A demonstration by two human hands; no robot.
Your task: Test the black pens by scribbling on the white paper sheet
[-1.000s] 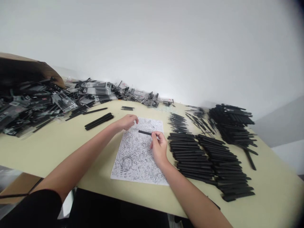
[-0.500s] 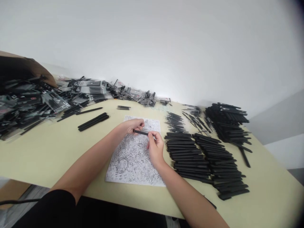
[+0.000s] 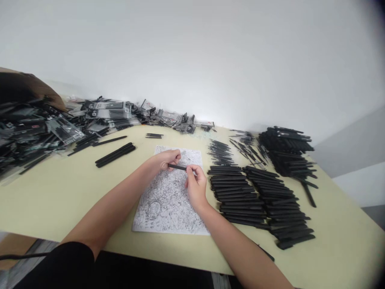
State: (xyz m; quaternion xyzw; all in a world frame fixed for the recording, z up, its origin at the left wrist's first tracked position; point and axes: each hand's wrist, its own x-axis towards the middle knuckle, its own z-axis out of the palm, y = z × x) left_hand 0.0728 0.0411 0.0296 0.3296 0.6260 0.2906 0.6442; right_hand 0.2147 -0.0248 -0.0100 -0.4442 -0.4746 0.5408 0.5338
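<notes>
Far to the left of the scribbled sheet (image 3: 168,204), a heap of packaged pens (image 3: 45,128) is spilling out of a cardboard box (image 3: 24,82) and trailing along the wall side of the surface (image 3: 60,192). Closer in, still left of the sheet, a few loose black pens (image 3: 115,155) are lying side by side, well apart from its edge. The stretch between them and the sheet is lying bare.

The left hand (image 3: 167,159) is hovering over the sheet's far left corner, its forearm reaching in from the surface's near edge. Its fingers (image 3: 175,154) are curling together and clamping on the left end of a slim black pen (image 3: 177,167). The pen is hanging roughly level just above the far half of the sheet, bridging the two hands. The right hand (image 3: 196,186) is sitting over the sheet's right side with its back turned up. Its fingers (image 3: 189,170) are pinching the pen's right end, thumb and forefinger closing on it.

Just right of the sheet, rows of black pens (image 3: 240,192) are lying packed tight, the nearest row just beside the sheet's right edge and near the right wrist, leaving little room that way. Behind those rows thin refills (image 3: 221,152) are lying scattered, and farther right a taller pile of pens (image 3: 285,150) is sitting. The sheet's near edge is lying close to the surface's near edge.
</notes>
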